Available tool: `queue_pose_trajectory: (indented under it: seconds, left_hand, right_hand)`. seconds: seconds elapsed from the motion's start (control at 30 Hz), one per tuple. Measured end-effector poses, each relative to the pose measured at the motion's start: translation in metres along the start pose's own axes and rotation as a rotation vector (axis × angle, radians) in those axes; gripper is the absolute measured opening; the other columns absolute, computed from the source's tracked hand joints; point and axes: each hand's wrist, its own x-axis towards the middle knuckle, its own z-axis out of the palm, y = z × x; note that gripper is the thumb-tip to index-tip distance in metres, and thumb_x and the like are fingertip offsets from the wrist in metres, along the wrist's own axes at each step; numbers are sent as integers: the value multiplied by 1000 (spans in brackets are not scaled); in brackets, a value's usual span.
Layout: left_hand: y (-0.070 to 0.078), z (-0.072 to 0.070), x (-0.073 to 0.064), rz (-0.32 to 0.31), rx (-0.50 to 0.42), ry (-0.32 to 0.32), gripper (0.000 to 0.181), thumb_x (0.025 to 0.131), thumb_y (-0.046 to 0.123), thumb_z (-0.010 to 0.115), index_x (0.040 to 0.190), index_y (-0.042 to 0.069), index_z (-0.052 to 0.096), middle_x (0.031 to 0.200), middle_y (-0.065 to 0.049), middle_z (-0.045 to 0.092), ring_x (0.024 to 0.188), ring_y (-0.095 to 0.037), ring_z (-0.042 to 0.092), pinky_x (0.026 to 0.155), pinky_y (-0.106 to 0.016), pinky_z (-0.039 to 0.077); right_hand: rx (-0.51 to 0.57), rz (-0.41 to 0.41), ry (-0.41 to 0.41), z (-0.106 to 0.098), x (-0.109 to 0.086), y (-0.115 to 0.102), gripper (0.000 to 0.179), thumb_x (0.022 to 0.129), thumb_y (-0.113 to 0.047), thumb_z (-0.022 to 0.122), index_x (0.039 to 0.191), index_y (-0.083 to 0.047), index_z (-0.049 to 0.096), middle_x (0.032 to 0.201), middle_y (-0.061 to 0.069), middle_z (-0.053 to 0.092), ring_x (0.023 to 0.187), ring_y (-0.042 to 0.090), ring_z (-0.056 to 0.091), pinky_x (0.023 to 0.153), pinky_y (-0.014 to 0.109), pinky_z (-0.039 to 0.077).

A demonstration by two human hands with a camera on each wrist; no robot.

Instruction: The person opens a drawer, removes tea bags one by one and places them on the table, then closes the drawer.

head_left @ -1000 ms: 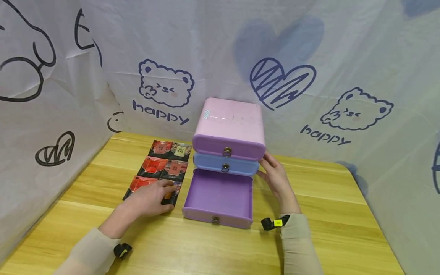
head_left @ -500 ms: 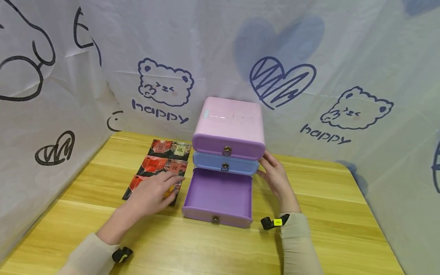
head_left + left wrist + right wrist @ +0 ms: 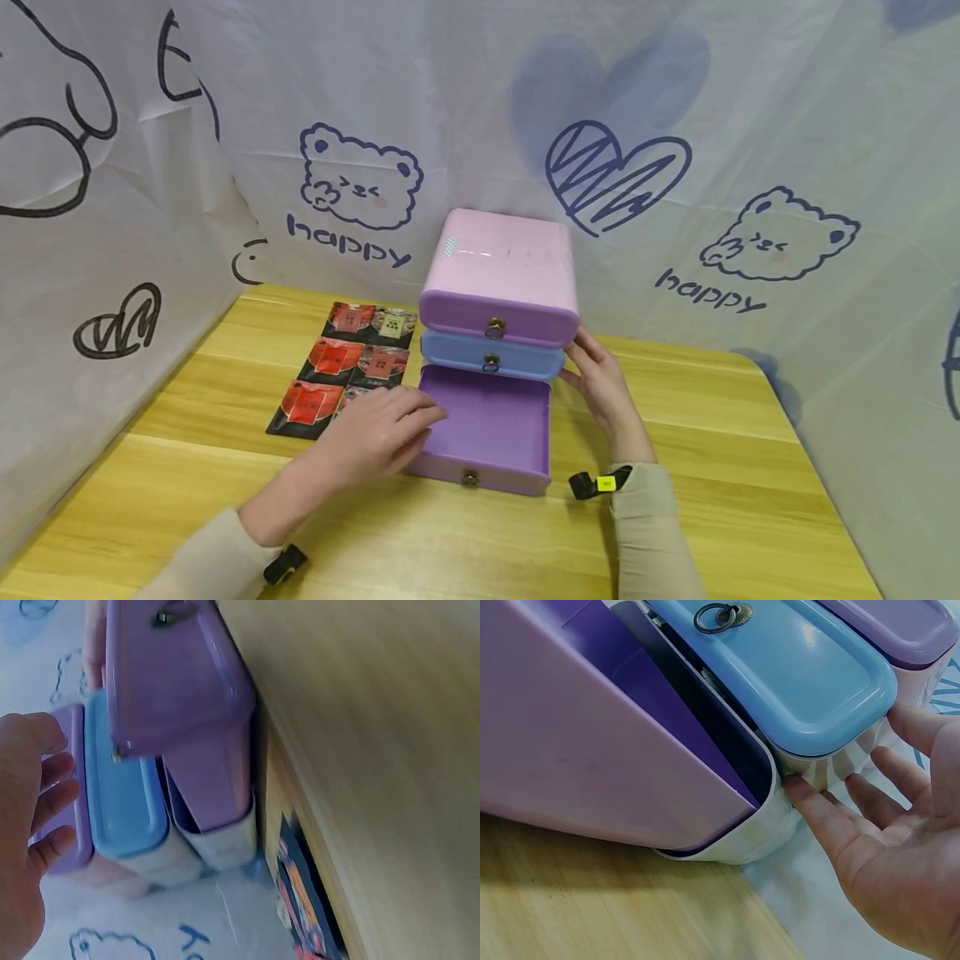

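Note:
A small three-tier drawer unit stands near the back of the table, pink on top. Its purple bottom drawer is pulled out and looks bare inside; the blue middle drawer and purple top drawer are closed. My left hand is over the bottom drawer's left edge, fingers loosely bent and holding nothing, as the left wrist view also shows. My right hand rests its fingers against the unit's right side; in the right wrist view the fingertips touch the casing beside the blue drawer.
Several flat black-and-red food packets lie in rows left of the unit; my left hand partly covers the nearest right one. The wooden table ends at a patterned white cloth behind and at the left.
My left hand has lifted off the nearest packets and moved right, over the open drawer's left edge. My right hand stays at the unit's side.

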Motion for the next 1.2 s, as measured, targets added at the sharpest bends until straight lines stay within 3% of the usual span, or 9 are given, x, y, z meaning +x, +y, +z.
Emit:
queue_pose_trajectory:
  seconds: [0.2,0.3,0.53,0.8,0.97,1.2]
  left_hand:
    - [20,8,10,116,2,-11,38,81,14,84,117,9,73,110,-2,72,94,-17,68,79,-29,58]
    - [29,13,12,153,33,-48,36,83,19,84,116,13,73,111,1,73,96,-15,66,79,-27,55]
    - [44,22,16,292,184,-152,27,95,31,68,119,20,73,117,8,71,97,-10,62,75,-22,48]
    - [57,31,18,416,262,-284,25,99,24,61,122,22,70,122,8,70,104,-9,63,79,-21,50]
    - [62,35,19,421,291,-389,24,101,27,59,122,24,70,122,7,71,104,-10,64,82,-22,52]
    - [68,40,21,419,378,-440,17,101,30,59,110,25,71,105,9,71,93,-9,62,80,-22,53]
  right_hand:
    - [5,0,-3,0,-1,-1,59,109,-24,55,162,-10,35,167,9,35,150,26,37,103,32,55]
    - [3,0,-3,0,-1,-1,58,109,-24,54,162,-10,35,167,9,34,150,26,37,102,32,55]
    - [3,5,3,0,0,0,58,109,-24,54,162,-10,35,167,8,35,150,25,38,101,31,56]
    - [-5,15,11,-1,0,0,58,109,-24,54,163,-11,35,167,8,35,150,25,38,103,34,55]
    - [-7,20,17,0,0,-1,58,109,-25,55,162,-12,37,167,8,35,150,25,38,104,34,54]
    - [-1,20,23,0,0,0,56,109,-23,54,162,-11,37,166,8,37,149,24,40,103,33,55]
